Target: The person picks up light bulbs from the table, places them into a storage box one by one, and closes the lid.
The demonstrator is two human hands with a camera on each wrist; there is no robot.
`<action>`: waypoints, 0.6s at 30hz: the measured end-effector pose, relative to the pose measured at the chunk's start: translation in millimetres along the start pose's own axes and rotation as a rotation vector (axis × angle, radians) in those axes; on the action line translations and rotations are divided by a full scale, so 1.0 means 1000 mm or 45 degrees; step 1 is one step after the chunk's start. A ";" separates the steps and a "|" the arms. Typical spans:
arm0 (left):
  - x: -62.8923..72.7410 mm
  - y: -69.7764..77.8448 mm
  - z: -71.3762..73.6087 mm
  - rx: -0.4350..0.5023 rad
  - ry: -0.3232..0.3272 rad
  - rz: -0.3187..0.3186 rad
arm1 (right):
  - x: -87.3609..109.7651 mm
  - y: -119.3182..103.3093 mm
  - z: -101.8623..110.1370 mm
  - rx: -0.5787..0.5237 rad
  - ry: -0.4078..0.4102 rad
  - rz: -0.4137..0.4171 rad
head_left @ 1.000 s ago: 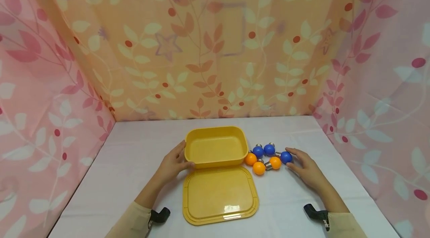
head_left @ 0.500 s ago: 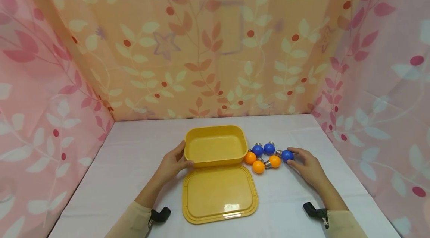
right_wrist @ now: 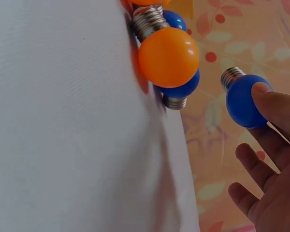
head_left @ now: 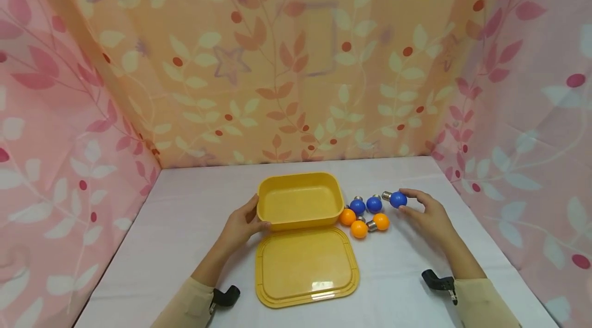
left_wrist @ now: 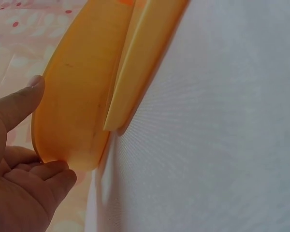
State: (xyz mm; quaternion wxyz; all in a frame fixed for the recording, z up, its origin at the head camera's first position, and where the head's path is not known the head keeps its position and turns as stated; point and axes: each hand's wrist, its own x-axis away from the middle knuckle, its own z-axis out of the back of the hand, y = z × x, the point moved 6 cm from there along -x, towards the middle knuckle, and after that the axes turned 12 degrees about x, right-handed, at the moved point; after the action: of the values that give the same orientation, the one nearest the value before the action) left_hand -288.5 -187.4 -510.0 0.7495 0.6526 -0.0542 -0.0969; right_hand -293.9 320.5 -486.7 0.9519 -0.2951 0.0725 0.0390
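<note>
My right hand (head_left: 430, 217) pinches a blue light bulb (right_wrist: 247, 102) between thumb and forefinger, lifted off the table, its metal screw base pointing left and away. The other fingers of that hand are spread apart. At the left end of an open yellow plastic box (head_left: 299, 199), my left hand (head_left: 239, 224) holds the corner, thumb on the near side and fingers round the end. In the left wrist view, thumb and curled fingertips touch the box's wall (left_wrist: 77, 87). Right of the box lie orange bulbs (head_left: 358, 229) and blue bulbs (head_left: 374, 204), close together.
A flat yellow lid (head_left: 305, 269) lies in front of the box, its far edge against the box. White cloth covers the table (head_left: 194, 189). Patterned curtains (head_left: 296, 60) stand at the back and both sides. Each wrist wears a black camera mount (head_left: 438, 280).
The right hand has raised the blue bulb off the table and moved it slightly away from the other bulbs. The left hand stays on the box.
</note>
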 end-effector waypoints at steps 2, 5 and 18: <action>0.000 -0.002 -0.001 0.010 -0.003 0.006 | -0.005 -0.007 0.002 0.018 -0.026 0.014; 0.000 -0.003 -0.001 0.000 0.004 0.011 | -0.013 -0.019 0.004 0.042 -0.063 0.036; 0.001 0.000 0.000 -0.025 0.030 0.039 | -0.047 -0.075 0.010 0.067 -0.197 0.247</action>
State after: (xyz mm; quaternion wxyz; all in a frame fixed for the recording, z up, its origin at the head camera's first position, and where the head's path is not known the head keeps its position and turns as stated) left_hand -288.0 -187.7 -509.8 0.7580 0.6453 -0.0543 -0.0781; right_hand -330.2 262.9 -429.3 0.9539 -0.2577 0.0279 0.1517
